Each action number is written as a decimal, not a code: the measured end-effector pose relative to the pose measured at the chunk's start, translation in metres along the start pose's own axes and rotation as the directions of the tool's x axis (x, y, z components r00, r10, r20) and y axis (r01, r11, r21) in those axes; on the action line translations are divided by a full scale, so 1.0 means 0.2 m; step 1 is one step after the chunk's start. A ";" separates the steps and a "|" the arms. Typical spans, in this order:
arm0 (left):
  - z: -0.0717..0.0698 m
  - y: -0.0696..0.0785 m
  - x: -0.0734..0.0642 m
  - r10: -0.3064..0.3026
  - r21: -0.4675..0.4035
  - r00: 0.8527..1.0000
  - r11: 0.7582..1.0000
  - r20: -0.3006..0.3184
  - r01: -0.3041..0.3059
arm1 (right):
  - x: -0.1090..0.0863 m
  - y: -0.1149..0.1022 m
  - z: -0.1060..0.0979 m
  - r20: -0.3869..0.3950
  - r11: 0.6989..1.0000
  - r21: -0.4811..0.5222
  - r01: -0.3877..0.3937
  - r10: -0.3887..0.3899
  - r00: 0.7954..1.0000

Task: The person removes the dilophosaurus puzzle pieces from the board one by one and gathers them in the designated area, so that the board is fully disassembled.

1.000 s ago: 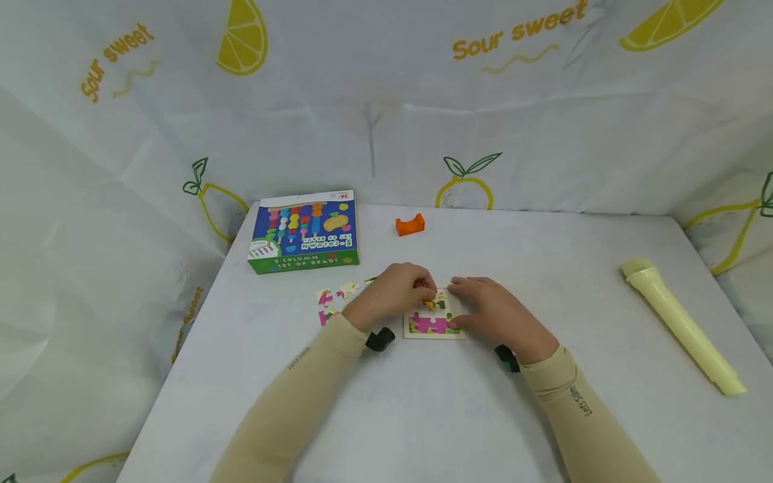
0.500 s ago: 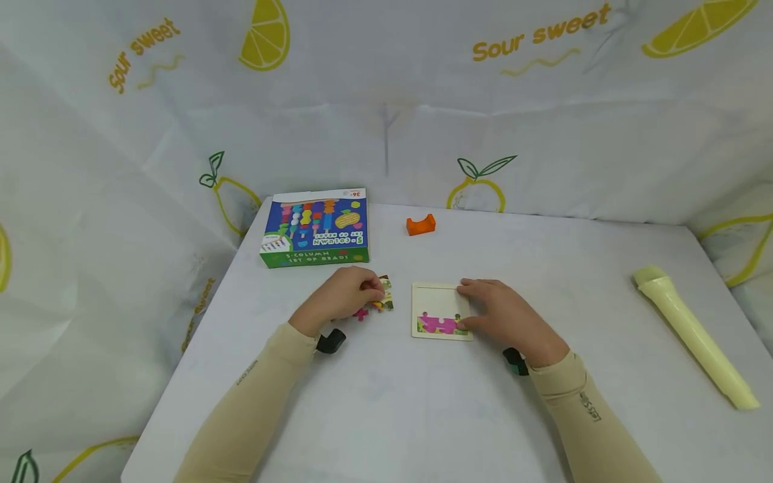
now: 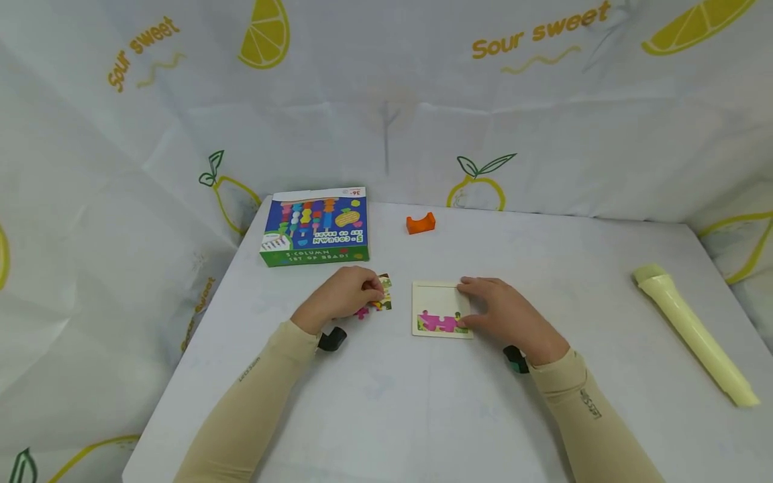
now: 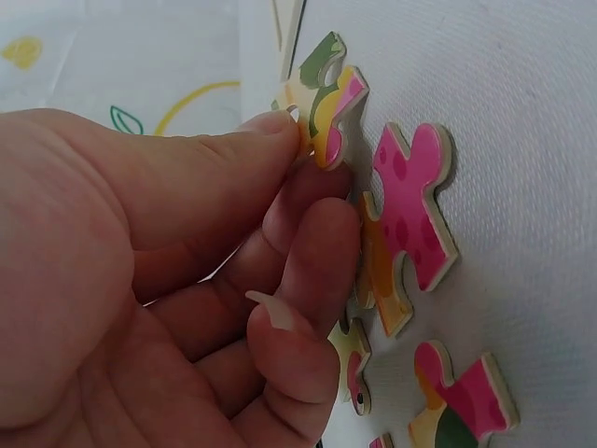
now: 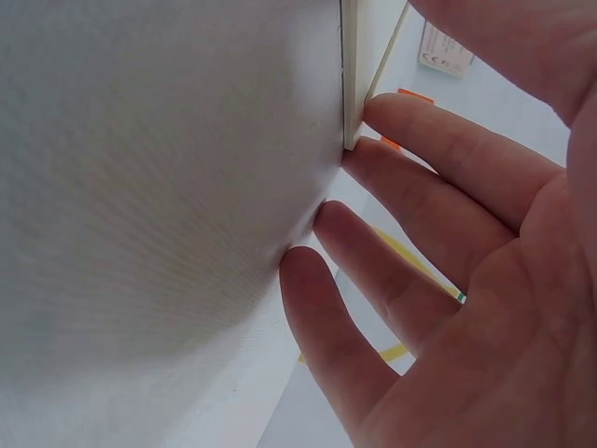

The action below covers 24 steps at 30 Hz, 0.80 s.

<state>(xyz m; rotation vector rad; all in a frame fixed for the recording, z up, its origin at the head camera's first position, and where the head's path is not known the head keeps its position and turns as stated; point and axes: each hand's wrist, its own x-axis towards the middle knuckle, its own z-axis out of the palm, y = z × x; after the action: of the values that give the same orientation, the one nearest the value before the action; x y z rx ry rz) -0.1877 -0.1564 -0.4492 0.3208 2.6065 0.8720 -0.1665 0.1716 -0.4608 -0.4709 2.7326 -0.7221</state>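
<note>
My left hand (image 3: 343, 296) is over the loose puzzle pieces left of the frame. In the left wrist view its thumb and forefinger pinch a yellow, green and pink jigsaw piece (image 4: 328, 110). A pink and orange piece (image 4: 410, 201) lies flat beside the fingertips, and another pink piece (image 4: 466, 401) is lower down. My right hand (image 3: 507, 315) rests at the right edge of the shallow puzzle frame (image 3: 436, 292), its fingers nearly straight and touching the rim. Pink fitted pieces (image 3: 439, 323) fill the frame's near part; the thumb tip is by their right end.
A blue and green bead-set box (image 3: 315, 228) stands at the back left. To its right is an orange curved block (image 3: 421, 223). A pale yellow microphone-shaped object (image 3: 694, 335) lies at the right. White printed cloth (image 3: 386, 80) hangs behind the table.
My left hand has moved left from above the frame to the loose pieces, and a yellow piece seen there is gone from it. My right hand stays at the frame; the head view shifted slightly.
</note>
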 end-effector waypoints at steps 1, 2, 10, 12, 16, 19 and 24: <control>0.00 0.00 0.00 -0.001 0.004 1.000 1.000 -0.001 0.001 | 0.00 0.00 0.00 0.001 1.000 0.001 0.001 -0.001 1.000; 0.00 0.00 0.00 -0.002 0.005 1.000 1.000 -0.001 0.002 | 0.00 0.00 0.00 0.002 1.000 0.000 0.002 -0.002 1.000; 0.00 0.00 0.00 0.009 0.009 1.000 1.000 -0.001 -0.009 | 0.00 0.00 0.00 0.003 1.000 -0.015 -0.004 0.004 1.000; 0.00 0.00 0.00 0.003 0.014 1.000 1.000 -0.006 -0.003 | 0.00 0.00 0.00 0.004 1.000 -0.019 -0.005 0.005 1.000; 0.00 0.01 0.00 -0.009 0.020 1.000 1.000 -0.013 0.009 | 0.00 0.00 0.00 -0.001 1.000 -0.024 0.000 0.000 1.000; 0.01 0.01 0.01 -0.011 0.024 1.000 1.000 -0.017 0.011 | 0.00 0.00 0.00 -0.005 1.000 -0.023 0.004 -0.004 1.000; 0.00 0.00 0.01 -0.011 0.027 1.000 1.000 -0.020 0.012 | 0.00 -0.01 0.00 0.018 1.000 -0.012 -0.002 0.002 1.000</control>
<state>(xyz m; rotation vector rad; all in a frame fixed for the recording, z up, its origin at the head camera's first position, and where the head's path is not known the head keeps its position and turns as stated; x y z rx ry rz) -0.1885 -0.1563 -0.4501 0.3054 2.6380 0.8405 -0.1656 0.1701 -0.4595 -0.4744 2.7212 -0.6983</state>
